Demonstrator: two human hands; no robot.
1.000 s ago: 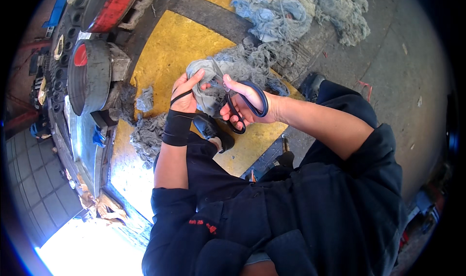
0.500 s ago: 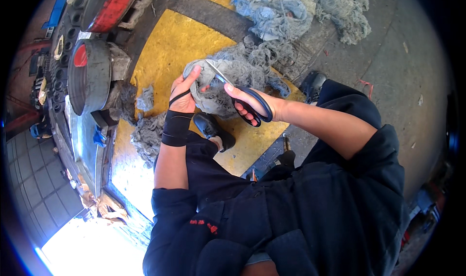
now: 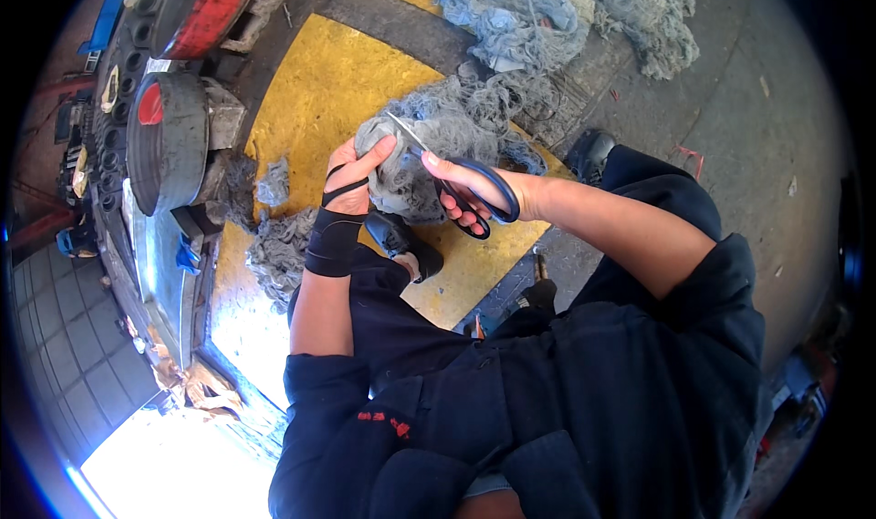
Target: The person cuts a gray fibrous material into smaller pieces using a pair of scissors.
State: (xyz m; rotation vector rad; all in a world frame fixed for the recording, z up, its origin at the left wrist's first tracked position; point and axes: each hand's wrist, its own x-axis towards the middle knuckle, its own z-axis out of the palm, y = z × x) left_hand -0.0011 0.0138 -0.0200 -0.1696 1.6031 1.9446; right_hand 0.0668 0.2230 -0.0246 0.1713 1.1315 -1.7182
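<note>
A grey tangle of frayed fabric and thread (image 3: 447,122) lies before me, partly on the yellow floor plate. My left hand (image 3: 354,172), with a black wrist wrap (image 3: 332,242), pinches a bunched end of it between thumb and fingers. In my right hand (image 3: 470,193) is a pair of scissors (image 3: 500,195) with large dark handles. Its fingers and thumb are closed around those handles. The blades point up and left, resting over the grey tangle beside my left thumb. How far apart the blades stand is hard to make out.
More blue-grey fibre heaps (image 3: 520,22) lie at the far side and far right (image 3: 643,17). Small tufts (image 3: 272,183) sit near the left. A round metal drum (image 3: 169,145) with red paint stands on the left. My black shoe (image 3: 401,245) is just below the tangle.
The left hand has shifted slightly right and down, and its grip on the fabric end is more bunched. The scissors handles have spread a little wider in my right hand.
</note>
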